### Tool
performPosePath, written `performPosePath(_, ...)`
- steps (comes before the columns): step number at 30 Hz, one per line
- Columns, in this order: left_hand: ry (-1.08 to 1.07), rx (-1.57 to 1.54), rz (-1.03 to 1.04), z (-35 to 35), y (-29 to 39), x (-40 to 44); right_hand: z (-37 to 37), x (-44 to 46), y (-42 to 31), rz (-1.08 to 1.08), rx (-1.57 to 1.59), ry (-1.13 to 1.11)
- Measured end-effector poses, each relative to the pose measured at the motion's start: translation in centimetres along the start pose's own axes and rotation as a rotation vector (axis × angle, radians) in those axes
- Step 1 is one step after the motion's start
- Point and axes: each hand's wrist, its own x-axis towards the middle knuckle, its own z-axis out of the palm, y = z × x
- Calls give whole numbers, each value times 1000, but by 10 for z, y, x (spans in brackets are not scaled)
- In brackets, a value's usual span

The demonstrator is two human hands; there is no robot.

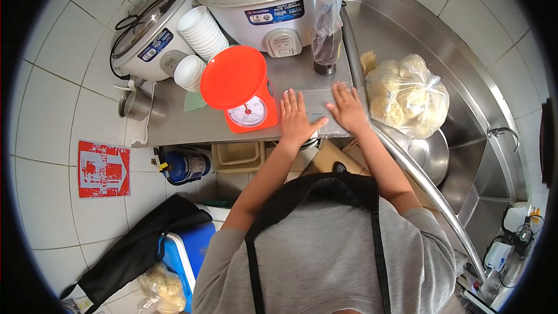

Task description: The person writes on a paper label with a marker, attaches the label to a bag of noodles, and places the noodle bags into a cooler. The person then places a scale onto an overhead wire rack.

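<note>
One left hand and one right hand share the scene with two rice cookers, two stacks of white cups, one scale and one bottle. The cups sit too tightly nested to count, as do any layers of clear plastic. Also in view: two filled plastic bags, one faucet, one fire extinguisher and one wall sign.
</note>
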Motion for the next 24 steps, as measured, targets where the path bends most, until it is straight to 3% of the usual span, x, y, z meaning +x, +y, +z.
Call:
performPosePath(2,77,37,-2,6,-2,1,-2,-4,12,55,-65,15)
performPosePath(5,-46,-7,-89,5,-9,27,7,-4,17,59,-124,52)
performPosePath(11,-402,75,-47,-31,-17,69,-6,-6,14,44,71,100)
performPosePath(14,-285,-109,166,-42,-19,65,-40,1,1,-73,206,55)
performPosePath(15,-279,-276,167,-47,-19,64,-41,5,-4,-125,305,192)
performPosePath(18,-189,-683,193,-78,-10,65,-63,30,2,-136,246,-73)
performPosePath(19,-114,-756,218,-96,-4,61,-71,30,1,-234,254,180)
performPosePath(20,-36,-828,243,-112,0,58,-81,32,2,-267,230,272)
performPosePath(23,56,-603,311,-134,-3,43,-136,22,-10,-379,141,502)
performPosePath(24,72,-486,356,-136,-6,36,-134,14,-11,-378,99,442)
